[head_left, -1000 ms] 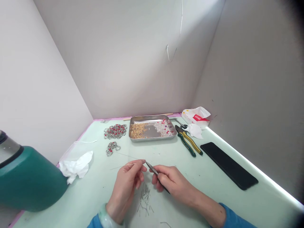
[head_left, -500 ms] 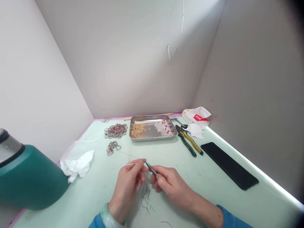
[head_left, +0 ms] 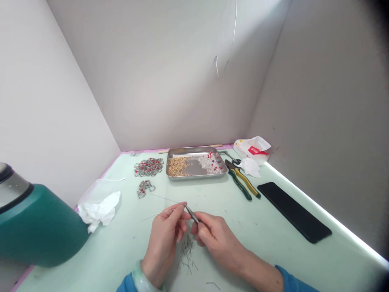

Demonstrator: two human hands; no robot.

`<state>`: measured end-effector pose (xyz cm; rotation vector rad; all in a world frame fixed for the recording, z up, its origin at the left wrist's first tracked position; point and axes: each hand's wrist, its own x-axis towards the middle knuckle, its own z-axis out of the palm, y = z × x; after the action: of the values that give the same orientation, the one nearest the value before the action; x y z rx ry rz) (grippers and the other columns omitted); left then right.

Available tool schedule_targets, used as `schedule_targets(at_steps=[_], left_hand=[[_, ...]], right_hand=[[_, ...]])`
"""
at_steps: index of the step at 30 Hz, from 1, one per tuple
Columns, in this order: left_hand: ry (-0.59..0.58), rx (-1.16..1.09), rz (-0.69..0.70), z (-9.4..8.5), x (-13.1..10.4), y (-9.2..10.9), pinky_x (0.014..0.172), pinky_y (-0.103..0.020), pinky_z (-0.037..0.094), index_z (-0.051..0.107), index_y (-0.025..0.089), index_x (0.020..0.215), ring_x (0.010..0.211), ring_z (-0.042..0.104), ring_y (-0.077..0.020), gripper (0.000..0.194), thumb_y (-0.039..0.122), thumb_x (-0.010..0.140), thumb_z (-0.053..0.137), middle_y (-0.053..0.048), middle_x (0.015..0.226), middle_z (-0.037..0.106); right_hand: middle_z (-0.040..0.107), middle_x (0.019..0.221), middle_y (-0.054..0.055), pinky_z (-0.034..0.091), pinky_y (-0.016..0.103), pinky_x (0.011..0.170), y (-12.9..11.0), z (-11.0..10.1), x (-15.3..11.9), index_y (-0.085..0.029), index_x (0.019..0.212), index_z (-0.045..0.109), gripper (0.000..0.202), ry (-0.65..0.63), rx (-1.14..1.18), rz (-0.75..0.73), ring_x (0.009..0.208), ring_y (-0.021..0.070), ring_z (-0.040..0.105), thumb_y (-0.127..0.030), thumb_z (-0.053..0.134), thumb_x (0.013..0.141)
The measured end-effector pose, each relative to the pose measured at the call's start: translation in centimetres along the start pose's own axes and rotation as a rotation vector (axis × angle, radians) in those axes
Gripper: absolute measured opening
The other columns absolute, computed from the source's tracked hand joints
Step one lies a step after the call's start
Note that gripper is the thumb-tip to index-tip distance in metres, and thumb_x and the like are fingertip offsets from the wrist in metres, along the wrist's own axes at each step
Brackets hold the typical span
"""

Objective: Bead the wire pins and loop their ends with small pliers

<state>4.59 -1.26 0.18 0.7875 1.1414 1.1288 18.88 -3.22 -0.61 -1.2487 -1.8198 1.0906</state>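
Near the centre of the head view, my left hand [head_left: 166, 234] pinches a thin wire [head_left: 164, 198] between thumb and forefinger. The wire runs back left toward a small beaded chain [head_left: 145, 188]. My right hand [head_left: 214, 237] is closed around slim metal pliers [head_left: 192, 214], whose tips meet the wire at my left fingertips. What the tips grip there is too small to make out. Below and between my hands lies a loose pile of short wire pieces [head_left: 187, 253] on the mat.
A metal tray [head_left: 194, 177] holds gold and clear-red beads. Left of it lies a beaded chain heap [head_left: 148, 167]; right are green-yellow pliers [head_left: 243, 180], tissue [head_left: 249, 167] and a black phone-like slab [head_left: 293, 211]. A green bottle [head_left: 42, 227] and crumpled tissue [head_left: 100, 209] stand left.
Both hands stay together at the wire, with only a slight shift. The loose wire end left of my left hand has swung a little lower.
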Motion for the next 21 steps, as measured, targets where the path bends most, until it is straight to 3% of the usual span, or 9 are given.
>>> schedule_targets(at_steps=[12,21], left_hand=[[0.007,-0.047,-0.002,0.25,-0.26,0.05,0.036,-0.017,0.023,0.065,0.013,0.08,0.036,0.032,-0.0023,0.025,0.037,0.075,0.061,0.0,0.06,0.059],[0.014,-0.053,-0.024,0.48,-0.48,0.12,0.037,-0.019,0.025,0.065,0.014,0.076,0.034,0.03,-0.0031,0.025,0.039,0.074,0.061,0.0,0.059,0.06]], right_hand=[[0.054,0.069,-0.001,0.035,0.021,0.054,0.09,0.19,0.0,-0.017,0.082,0.053,0.024,-0.048,0.216,0.04,0.057,0.0101,0.047,-0.016,0.03,0.086],[0.054,0.067,-0.002,0.032,0.022,0.053,0.06,0.4,0.1,-0.017,0.078,0.052,0.022,-0.01,0.092,0.023,0.056,0.0101,0.046,-0.014,0.031,0.085]])
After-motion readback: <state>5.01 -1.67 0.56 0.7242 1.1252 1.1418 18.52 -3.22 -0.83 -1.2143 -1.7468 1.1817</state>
